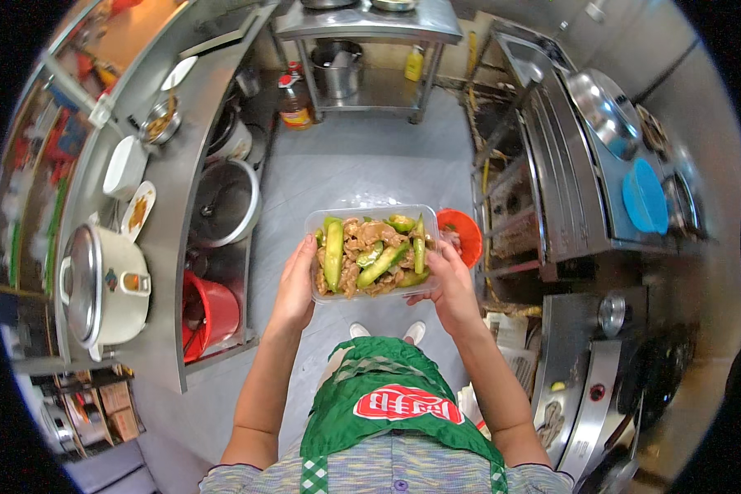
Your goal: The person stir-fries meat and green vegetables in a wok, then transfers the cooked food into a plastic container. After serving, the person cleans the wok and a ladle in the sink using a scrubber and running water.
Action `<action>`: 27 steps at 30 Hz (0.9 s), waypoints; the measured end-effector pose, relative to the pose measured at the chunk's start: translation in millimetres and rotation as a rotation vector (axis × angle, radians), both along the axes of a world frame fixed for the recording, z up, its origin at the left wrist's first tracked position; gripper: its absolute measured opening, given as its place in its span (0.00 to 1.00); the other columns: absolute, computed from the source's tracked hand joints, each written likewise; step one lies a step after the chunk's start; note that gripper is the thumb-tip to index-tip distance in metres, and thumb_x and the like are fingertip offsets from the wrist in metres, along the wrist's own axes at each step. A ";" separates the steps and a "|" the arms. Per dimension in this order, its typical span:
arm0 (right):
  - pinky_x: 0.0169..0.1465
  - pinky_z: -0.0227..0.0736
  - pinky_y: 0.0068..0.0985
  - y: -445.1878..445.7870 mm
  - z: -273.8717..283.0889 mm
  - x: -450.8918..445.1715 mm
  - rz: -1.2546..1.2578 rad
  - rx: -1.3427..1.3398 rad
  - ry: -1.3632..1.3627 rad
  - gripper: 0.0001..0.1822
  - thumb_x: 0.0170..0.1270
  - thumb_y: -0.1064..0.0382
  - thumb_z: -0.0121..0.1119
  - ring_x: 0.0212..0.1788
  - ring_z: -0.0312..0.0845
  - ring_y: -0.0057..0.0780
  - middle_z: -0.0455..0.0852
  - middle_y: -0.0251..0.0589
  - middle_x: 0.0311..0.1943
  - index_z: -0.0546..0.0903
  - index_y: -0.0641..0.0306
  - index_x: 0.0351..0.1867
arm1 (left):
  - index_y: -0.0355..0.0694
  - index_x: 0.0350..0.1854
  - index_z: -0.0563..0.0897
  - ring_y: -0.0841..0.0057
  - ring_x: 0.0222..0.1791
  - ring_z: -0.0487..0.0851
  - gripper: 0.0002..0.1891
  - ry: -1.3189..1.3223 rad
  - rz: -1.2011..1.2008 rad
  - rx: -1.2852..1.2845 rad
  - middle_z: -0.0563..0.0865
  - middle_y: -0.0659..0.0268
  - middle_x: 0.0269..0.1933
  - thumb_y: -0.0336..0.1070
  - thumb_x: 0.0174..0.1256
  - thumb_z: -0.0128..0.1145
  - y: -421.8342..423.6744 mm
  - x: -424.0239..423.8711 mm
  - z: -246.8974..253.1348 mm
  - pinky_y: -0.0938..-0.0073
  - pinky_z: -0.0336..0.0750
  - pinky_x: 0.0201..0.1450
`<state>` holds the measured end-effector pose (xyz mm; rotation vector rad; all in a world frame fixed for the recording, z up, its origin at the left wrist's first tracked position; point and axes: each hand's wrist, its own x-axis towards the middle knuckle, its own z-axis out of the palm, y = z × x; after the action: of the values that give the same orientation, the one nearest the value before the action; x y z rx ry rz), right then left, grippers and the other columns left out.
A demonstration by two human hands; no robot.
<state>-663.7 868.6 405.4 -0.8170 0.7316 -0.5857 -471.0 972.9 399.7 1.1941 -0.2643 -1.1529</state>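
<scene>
Between both hands, in front of my green apron [333, 414], is a clear plastic food container [370, 209] without a lid on it. Browned meat slices [370, 233] and green vegetable strips [333, 256], perhaps cucumber or pepper, fill it. My left hand [297, 281] grips the container's left end, thumb on the upper side. On the opposite end, my right hand [451, 281] has its thumb at the rim and its fingers partly hidden beneath. The container is held in the air above the floor.
On the left steel counter [182, 185] stand a rice cooker [114, 287], a plate with food scraps [139, 210] and a steel bowl [162, 123]. Below is a red bucket [222, 309]. An orange-red basin [469, 225] is beyond my right hand. A blue bowl [645, 197] rests on the right-hand stove counter.
</scene>
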 end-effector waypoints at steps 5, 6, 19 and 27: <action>0.25 0.76 0.23 6.9 -5.8 -39.1 -0.145 -0.036 0.114 0.27 0.58 0.64 0.58 0.34 0.79 0.24 0.81 0.42 0.39 0.62 0.62 0.58 | 0.32 0.57 0.68 0.77 0.53 0.73 0.22 0.095 -0.156 -0.016 0.75 0.61 0.54 0.45 0.71 0.39 -24.6 -21.6 -18.7 0.76 0.66 0.57; 0.25 0.76 0.23 8.8 -5.0 -48.7 -0.158 -0.035 0.120 0.27 0.58 0.64 0.58 0.34 0.79 0.24 0.81 0.42 0.39 0.62 0.62 0.58 | 0.32 0.57 0.68 0.77 0.53 0.73 0.22 0.098 -0.191 -0.009 0.75 0.61 0.53 0.45 0.71 0.38 -28.0 -28.2 -17.4 0.76 0.66 0.57; 0.58 0.64 0.28 43.2 11.9 -225.6 -0.589 0.007 -0.014 0.31 0.68 0.42 0.40 0.55 0.70 0.29 0.75 0.43 0.53 0.68 0.70 0.56 | 0.31 0.57 0.67 0.77 0.54 0.73 0.26 0.114 -0.576 -0.113 0.75 0.60 0.55 0.50 0.72 0.36 -49.7 -202.6 21.0 0.75 0.66 0.58; 0.55 0.68 0.28 91.1 31.4 -368.9 -0.766 0.012 0.002 0.30 0.65 0.44 0.48 0.51 0.73 0.31 0.75 0.46 0.51 0.70 0.72 0.53 | 0.33 0.61 0.63 0.75 0.56 0.72 0.29 0.167 -0.943 -0.210 0.72 0.61 0.58 0.41 0.59 0.54 -54.4 -333.2 16.5 0.70 0.65 0.60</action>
<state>-1032.6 959.8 436.8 -0.5049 1.0512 -1.2607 -804.1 918.5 416.2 0.7659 -0.8552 -1.9640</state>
